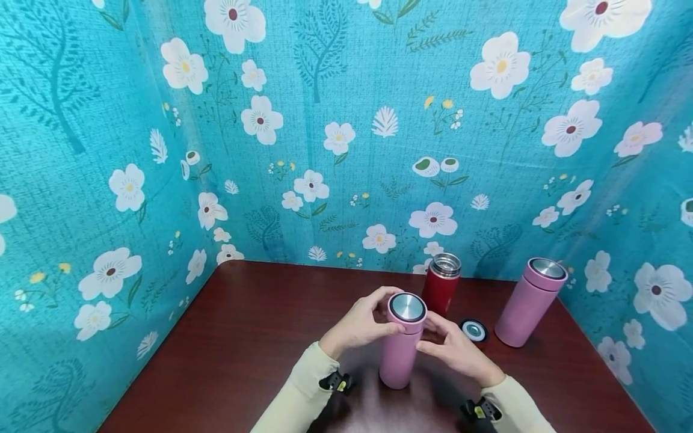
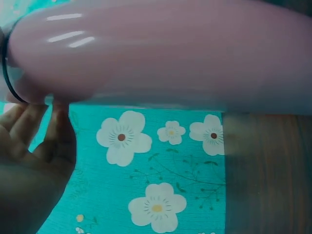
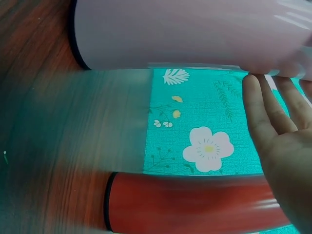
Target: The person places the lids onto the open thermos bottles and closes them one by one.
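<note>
A pink thermos flask (image 1: 399,359) with a silver-topped lid (image 1: 408,307) stands upright on the dark table between both hands. My left hand (image 1: 360,323) grips it around the lid, thumb in front and fingers behind. In the left wrist view, the left fingers (image 2: 56,126) reach the flask beside its dark seam ring. My right hand (image 1: 455,349) is at the flask's right side. Nearly straight right fingers (image 3: 273,107) touch its upper wall in the right wrist view. Some fingertips are hidden by the flask.
Behind the right hand stands a red flask (image 1: 441,288) with its metal mouth uncovered. A round black-rimmed lid (image 1: 474,331) lies near it. A second pink flask (image 1: 527,304), capped, stands farther right. Flowered blue cloth (image 1: 335,180) hangs around the table (image 1: 216,361).
</note>
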Motion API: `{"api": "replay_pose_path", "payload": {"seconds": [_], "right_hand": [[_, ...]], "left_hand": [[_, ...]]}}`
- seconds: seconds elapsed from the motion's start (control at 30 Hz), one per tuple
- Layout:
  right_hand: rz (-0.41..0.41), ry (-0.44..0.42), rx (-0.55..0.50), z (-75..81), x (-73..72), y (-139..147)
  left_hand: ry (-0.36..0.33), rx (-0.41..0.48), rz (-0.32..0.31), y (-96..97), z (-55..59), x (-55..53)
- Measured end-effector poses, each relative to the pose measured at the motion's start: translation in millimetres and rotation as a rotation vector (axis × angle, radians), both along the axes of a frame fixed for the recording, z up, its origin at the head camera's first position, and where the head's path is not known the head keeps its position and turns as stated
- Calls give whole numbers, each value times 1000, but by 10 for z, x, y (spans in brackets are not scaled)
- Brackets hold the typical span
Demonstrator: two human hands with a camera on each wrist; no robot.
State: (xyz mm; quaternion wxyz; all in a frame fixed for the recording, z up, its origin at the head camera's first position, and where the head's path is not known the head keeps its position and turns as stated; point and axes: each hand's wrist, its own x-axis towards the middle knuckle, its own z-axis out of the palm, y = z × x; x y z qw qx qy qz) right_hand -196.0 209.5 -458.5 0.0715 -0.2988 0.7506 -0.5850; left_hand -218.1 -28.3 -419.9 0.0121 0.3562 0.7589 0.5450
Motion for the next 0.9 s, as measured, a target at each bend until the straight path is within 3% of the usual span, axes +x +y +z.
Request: {"api": "replay_pose_path", "payload": {"seconds": [0.17, 0.4, 0.9], "right_hand": [[-24, -12, 6, -2, 29, -8], [-74, 59, 78, -33, 59, -45], [-50, 152, 43, -67, -2, -154]], "left_hand": [[19, 16, 5, 13, 8, 79], [27, -1, 43, 24, 33, 150], [12, 37, 80, -44, 42, 151]]}}
